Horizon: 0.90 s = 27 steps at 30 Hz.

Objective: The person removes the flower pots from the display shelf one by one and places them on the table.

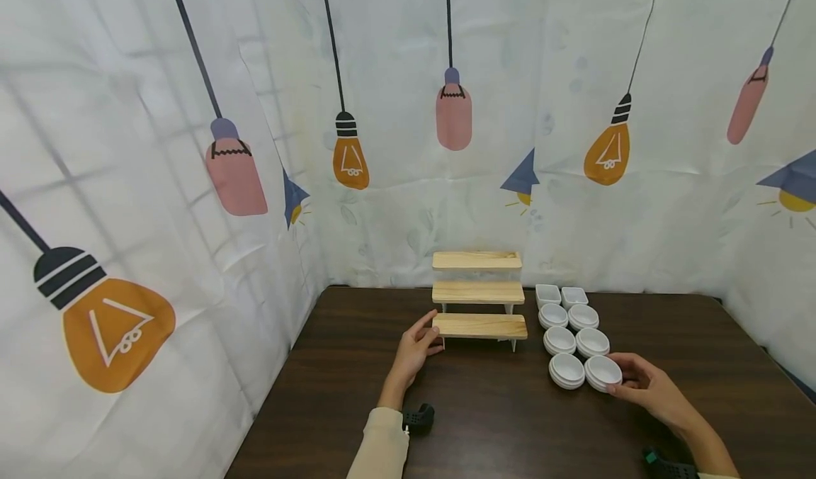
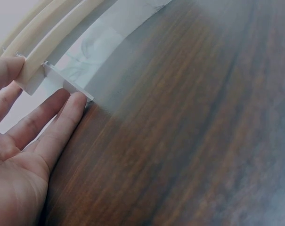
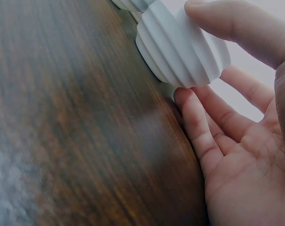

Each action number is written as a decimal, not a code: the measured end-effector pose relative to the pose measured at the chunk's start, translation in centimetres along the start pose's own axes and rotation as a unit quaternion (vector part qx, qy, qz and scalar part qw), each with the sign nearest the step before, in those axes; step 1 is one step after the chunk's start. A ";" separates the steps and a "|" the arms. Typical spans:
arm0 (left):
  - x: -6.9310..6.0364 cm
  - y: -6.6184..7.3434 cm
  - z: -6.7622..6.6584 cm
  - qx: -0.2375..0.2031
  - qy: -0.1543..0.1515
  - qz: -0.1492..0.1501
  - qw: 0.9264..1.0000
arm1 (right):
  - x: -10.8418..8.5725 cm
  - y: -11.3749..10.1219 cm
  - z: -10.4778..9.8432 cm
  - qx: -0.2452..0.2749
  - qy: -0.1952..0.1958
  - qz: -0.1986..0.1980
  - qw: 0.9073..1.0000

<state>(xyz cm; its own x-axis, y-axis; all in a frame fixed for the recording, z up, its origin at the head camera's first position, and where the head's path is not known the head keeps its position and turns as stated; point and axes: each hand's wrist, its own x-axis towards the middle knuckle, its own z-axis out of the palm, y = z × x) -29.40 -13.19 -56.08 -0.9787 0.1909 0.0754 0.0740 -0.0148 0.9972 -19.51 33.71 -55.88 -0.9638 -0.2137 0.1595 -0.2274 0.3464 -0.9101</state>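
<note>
A three-step wooden display stand point(image 1: 479, 325) with light boards and clear-looking legs stands at the back middle of the table. My left hand point(image 1: 413, 351) is at its left end, its fairly straight fingers touching the lowest board point(image 2: 38, 61) and the leg point(image 2: 69, 84) under it. White dishes stand in two columns to the right of the stand. My right hand point(image 1: 652, 388) holds the nearest right-hand stack of round white bowls point(image 1: 603, 371) from the right, thumb at the near side and fingers at the far side. Ribbed stacked rims point(image 3: 180, 47) show in the right wrist view.
Beside the held stack is another round bowl stack point(image 1: 567, 370). Square white dishes point(image 1: 547, 295) form the back row. The dark wood table point(image 1: 497, 422) ends at a pale curtain point(image 1: 395, 231) printed with lamps, behind and at both sides.
</note>
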 end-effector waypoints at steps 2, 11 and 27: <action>0.0 0.0 -0.1 -0.001 0.001 0.000 1.000 | 0.1 0.0 0.0 0.002 -0.001 -0.004 1.000; 0.0 0.0 -0.3 0.003 0.003 0.004 1.000 | 0.5 -0.3 0.0 0.022 -0.006 -0.001 1.000; -0.9 1.7 -0.8 0.024 0.035 0.004 0.999 | 0.7 -2.7 -0.4 -0.065 0.129 0.003 0.990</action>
<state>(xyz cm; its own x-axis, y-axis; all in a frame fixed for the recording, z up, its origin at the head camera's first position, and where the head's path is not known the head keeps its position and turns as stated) -28.60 -14.21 -54.47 -0.9890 0.1215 0.0843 0.0886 0.0307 0.9956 -19.66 33.02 -53.14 -0.9650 0.0231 0.2611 -0.2208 0.4653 -0.8572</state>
